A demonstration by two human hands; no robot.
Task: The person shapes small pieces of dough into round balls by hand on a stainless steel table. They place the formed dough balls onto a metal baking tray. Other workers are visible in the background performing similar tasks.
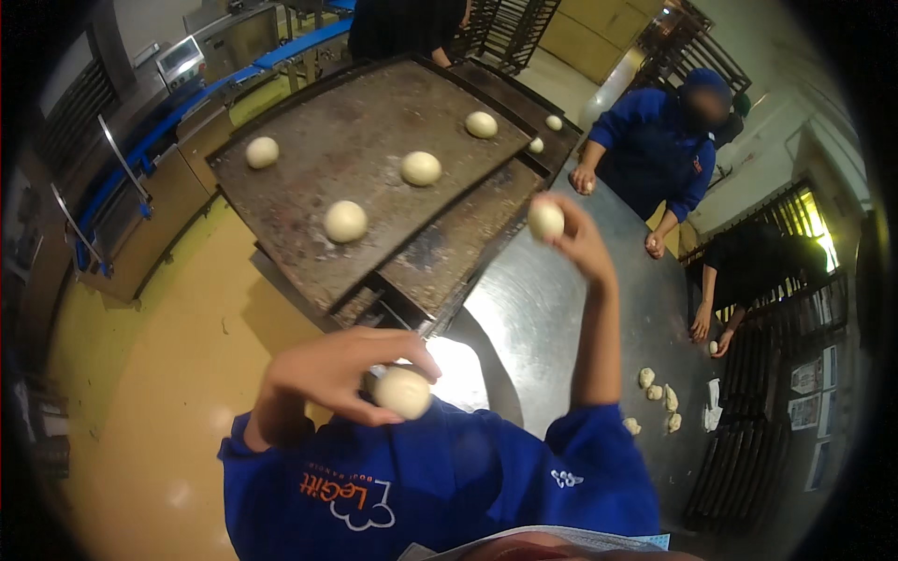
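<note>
My left hand (344,372) holds a smooth, pale dough ball (403,394) between thumb and fingers, close before my blue jacket (463,477). A second dough ball (546,221) sits in the grip of my right hand (586,242), which is raised over the near side of a steel worktable (523,294), by the trays. To the left of that hand lies a dark, worn baking tray (302,186). Several round dough balls (421,169) rest spaced apart on it. Another baking tray (449,252) shows partly from beneath it.
Across the worktable a co-worker in blue (631,140) has both hands on dough. Farther right, another person's hands (701,322) are near a small dough ball. Rough dough pieces (654,392) and a white cloth (713,407) lie there. A blue conveyor belt (302,45) runs at the left.
</note>
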